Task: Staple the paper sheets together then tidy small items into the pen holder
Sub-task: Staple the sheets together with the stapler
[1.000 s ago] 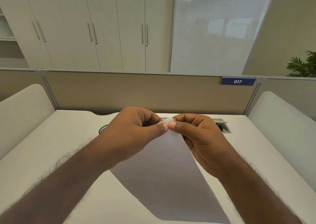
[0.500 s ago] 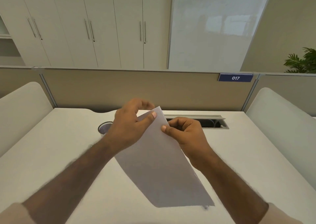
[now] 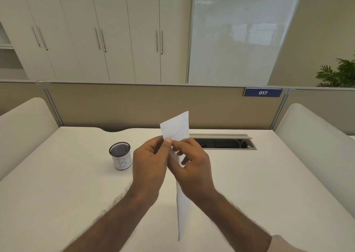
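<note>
A white tabletop is carrying everything, with a beige partition running along its far edge and an open cable tray sitting near that edge, right of middle. The paper sheets are being held upright above the tabletop's middle, edge-on lower down. The left hand is pinching them beside the right hand, whose fingers are curling around them. A mesh pen holder is standing just left of the left hand; its contents cannot be made out.
</note>
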Motion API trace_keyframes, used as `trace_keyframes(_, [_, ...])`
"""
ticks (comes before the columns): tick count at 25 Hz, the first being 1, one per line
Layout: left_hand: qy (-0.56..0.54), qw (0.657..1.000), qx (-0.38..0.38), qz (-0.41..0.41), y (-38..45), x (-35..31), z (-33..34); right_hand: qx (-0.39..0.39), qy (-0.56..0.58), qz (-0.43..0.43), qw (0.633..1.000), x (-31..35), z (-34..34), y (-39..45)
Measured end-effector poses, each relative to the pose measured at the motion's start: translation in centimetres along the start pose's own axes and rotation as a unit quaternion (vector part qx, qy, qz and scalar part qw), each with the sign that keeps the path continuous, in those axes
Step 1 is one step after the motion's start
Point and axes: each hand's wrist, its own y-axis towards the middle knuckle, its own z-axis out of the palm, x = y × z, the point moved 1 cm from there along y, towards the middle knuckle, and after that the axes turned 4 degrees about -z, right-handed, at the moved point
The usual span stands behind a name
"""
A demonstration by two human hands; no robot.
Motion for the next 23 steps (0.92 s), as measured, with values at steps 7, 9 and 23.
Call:
trace_keyframes(7, [0.003,0.998,0.061,-0.016,0.8,-0.8,-2.1,-0.011,0.015,0.003,1.0,-0.5,-1.6,-0.1])
trace_keyframes(9, [-0.01,0.997,0.072,-0.011,1.0,-1.3,-2.5,-0.039,0.025,0.025,0.999,-1.2,-2.4,0.3])
trace_keyframes(23, [-0.11,0.989,0.094,0.029,3.4,-3.3,-3.5,0.091,0.317,0.274,0.904,-5.1,-5.6,0.3])
